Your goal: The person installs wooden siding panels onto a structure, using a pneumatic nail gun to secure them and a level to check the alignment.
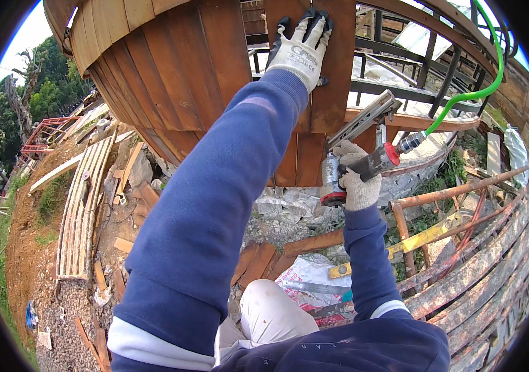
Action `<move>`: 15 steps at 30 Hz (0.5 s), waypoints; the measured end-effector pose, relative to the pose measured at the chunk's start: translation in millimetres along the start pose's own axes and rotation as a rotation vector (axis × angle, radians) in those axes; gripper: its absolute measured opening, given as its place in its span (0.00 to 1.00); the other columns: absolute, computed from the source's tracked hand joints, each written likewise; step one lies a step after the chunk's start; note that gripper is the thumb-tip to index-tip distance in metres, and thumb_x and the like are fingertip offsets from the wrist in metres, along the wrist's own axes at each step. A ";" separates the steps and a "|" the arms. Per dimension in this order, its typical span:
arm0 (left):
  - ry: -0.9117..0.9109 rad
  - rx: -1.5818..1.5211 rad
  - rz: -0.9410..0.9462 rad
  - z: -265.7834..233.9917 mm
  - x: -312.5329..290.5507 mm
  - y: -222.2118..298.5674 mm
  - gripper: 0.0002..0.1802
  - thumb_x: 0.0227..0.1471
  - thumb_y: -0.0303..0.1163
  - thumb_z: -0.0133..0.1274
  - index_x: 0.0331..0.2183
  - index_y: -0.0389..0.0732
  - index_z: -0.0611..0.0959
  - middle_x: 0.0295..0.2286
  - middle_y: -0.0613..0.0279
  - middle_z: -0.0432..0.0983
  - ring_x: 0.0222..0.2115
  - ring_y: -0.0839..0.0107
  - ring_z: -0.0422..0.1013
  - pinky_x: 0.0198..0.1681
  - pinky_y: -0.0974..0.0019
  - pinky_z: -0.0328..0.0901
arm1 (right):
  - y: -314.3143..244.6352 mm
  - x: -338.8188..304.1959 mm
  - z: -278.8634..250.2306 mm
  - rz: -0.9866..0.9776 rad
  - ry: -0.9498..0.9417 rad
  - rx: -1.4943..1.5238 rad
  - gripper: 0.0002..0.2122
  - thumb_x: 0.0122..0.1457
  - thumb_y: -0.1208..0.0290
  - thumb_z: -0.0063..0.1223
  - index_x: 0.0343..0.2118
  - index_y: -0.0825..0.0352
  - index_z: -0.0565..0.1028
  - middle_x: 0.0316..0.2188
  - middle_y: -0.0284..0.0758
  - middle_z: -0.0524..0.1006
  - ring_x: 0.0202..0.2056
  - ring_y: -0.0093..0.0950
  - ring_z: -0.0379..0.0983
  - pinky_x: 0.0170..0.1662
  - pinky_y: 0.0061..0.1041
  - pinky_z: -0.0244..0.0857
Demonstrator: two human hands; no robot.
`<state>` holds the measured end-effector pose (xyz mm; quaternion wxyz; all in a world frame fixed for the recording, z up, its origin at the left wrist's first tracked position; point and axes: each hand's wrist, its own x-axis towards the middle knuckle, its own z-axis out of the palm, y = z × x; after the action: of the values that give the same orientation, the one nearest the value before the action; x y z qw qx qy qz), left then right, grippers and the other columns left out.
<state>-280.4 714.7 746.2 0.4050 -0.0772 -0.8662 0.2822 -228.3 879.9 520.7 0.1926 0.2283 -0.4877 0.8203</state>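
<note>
My left hand (300,57), in a white and dark glove, lies flat with its fingers stretched out on an upright brown wooden board (334,74). That board stands beside a curved wall of brown planks (177,74). Lower and to the right, my right hand (362,191) in a pale knit glove is closed round the grip of a pneumatic nail gun (376,162). The gun's long magazine (361,123) slants up toward the board. A green air hose (463,97) runs from its coupling to the upper right.
A dark metal frame (441,77) stands open right of the board. Below is a stone base (295,201), with loose planks (314,242) near my knee. A yellow spirit level (422,239) rests by a rusty, slatted curved structure (494,273). Long slats (84,204) lie at left.
</note>
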 end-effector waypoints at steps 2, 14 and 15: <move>0.016 -0.015 0.006 1.4 -0.6 -2.5 0.59 0.51 0.63 0.60 0.71 0.46 0.51 0.72 0.57 0.38 0.72 0.56 0.41 0.71 0.39 0.44 | 5.7 1.9 -1.1 -0.086 -0.038 0.020 0.18 0.40 0.88 0.45 0.38 0.74 0.76 0.54 0.50 0.76 0.55 0.42 0.75 0.56 0.36 0.71; 0.023 -0.004 -0.010 12.8 -0.8 -7.1 0.58 0.53 0.63 0.58 0.72 0.49 0.50 0.73 0.61 0.36 0.72 0.59 0.40 0.71 0.36 0.42 | -17.7 5.6 9.8 -0.165 -0.050 -0.054 0.19 0.39 0.83 0.43 0.39 0.72 0.74 0.51 0.53 0.77 0.51 0.44 0.77 0.58 0.41 0.71; 0.042 0.001 -0.019 13.0 1.0 -4.0 0.56 0.54 0.63 0.57 0.72 0.50 0.50 0.73 0.64 0.37 0.72 0.61 0.39 0.71 0.37 0.40 | -23.4 10.4 10.5 -0.230 -0.059 -0.066 0.19 0.39 0.81 0.44 0.39 0.72 0.74 0.50 0.54 0.76 0.51 0.44 0.76 0.59 0.41 0.69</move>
<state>-290.4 706.2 742.4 0.4256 -0.0749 -0.8582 0.2770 -222.3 882.1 547.6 0.2782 0.3001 -0.4905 0.7694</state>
